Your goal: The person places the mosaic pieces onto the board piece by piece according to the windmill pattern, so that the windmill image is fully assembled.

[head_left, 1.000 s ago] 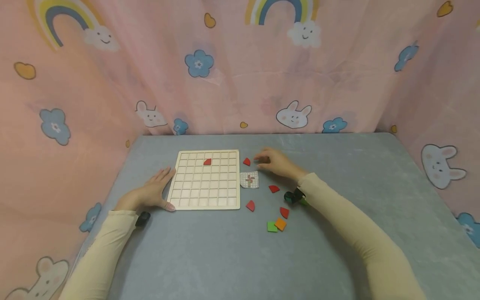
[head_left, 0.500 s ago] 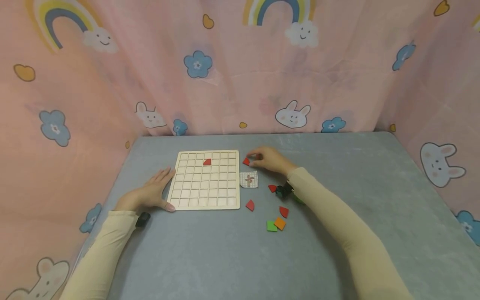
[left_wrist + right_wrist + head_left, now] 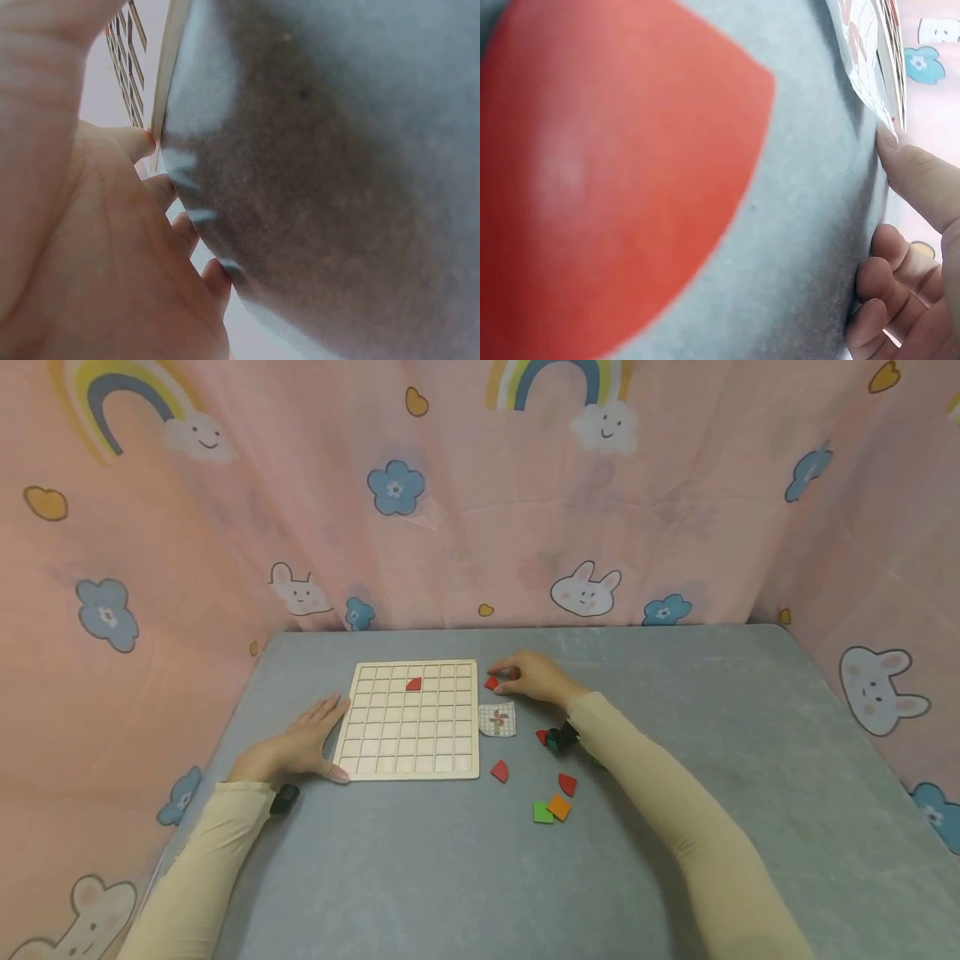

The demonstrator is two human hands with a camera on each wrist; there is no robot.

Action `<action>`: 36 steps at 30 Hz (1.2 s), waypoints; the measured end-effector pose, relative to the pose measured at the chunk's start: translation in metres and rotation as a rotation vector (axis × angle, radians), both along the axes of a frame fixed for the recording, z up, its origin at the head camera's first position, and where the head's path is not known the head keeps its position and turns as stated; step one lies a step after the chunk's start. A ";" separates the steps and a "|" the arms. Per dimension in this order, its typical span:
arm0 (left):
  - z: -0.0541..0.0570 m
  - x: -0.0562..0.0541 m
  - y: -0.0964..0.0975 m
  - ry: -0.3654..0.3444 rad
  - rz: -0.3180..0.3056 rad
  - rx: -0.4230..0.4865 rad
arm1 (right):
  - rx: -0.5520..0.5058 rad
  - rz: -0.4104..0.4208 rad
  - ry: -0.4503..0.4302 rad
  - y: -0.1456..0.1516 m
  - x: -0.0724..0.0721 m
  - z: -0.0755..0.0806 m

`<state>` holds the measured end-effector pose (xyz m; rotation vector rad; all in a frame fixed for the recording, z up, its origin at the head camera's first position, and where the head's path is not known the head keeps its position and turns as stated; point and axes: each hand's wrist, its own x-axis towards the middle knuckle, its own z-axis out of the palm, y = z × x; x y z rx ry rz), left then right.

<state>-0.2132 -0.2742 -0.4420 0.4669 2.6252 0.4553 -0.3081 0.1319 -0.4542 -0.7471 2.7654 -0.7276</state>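
Note:
My left hand (image 3: 300, 747) lies with fingers spread against the left edge of a pale wooden grid board (image 3: 412, 727). Its thumb touches the board's near left corner, and the left wrist view shows the fingertips along the rim. One red quarter-circle tile (image 3: 414, 684) sits in a cell in the upper part of the board. Beyond the board's right edge, my right hand (image 3: 536, 679) pinches another red quarter-circle tile (image 3: 492, 682) between thumb and forefinger, at table level. In the right wrist view that tile is almost wholly hidden behind the thumb (image 3: 922, 176).
A small pattern card (image 3: 498, 719) with a red pinwheel adjoins the board's right edge. Nearer lie loose red quarter-circle tiles (image 3: 500, 771), an orange square tile (image 3: 559, 807) overlapping a green square tile (image 3: 542, 812). Another red tile (image 3: 541, 737) is partly hidden by the right wrist camera.
My right hand has moved left to the red tile beside the board, and its thumb and forefinger have closed on it. The left hand keeps its place at the board.

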 end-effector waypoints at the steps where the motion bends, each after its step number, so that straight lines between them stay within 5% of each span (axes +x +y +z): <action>1: 0.000 0.000 0.000 0.001 0.001 -0.001 | -0.002 -0.002 -0.005 0.000 0.000 0.000; 23: -0.004 -0.002 -0.001 -0.004 0.015 -0.042 | -0.052 -0.086 -0.032 -0.008 0.002 0.001; 36: -0.004 -0.002 -0.001 0.007 0.011 -0.031 | 0.013 -0.174 0.089 -0.026 0.005 -0.001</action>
